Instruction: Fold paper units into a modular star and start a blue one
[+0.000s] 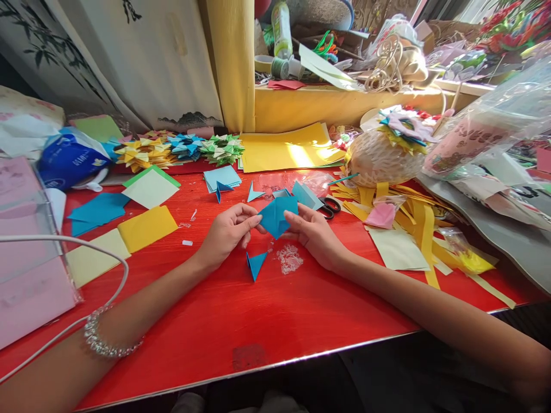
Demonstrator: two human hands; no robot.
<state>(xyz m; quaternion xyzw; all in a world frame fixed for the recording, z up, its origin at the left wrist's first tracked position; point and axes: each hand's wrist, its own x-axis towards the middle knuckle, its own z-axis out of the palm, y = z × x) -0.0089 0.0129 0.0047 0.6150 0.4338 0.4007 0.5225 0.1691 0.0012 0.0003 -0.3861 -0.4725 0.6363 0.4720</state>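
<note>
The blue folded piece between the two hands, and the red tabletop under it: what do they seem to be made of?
The blue folded piece, pinched between the left hand and right hand, looks like thin matte paper: sharp creases, flat colour. The red tabletop seems a glossy lacquered or laminated board, since it reflects window light; the core is not visible.

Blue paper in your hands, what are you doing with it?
Both hands hold one blue paper just above the red table: the left hand pinches its left edge and the right hand its right edge. It is partly folded. A small folded blue triangle lies in front of them, and scissors lie just behind the right hand.
</note>
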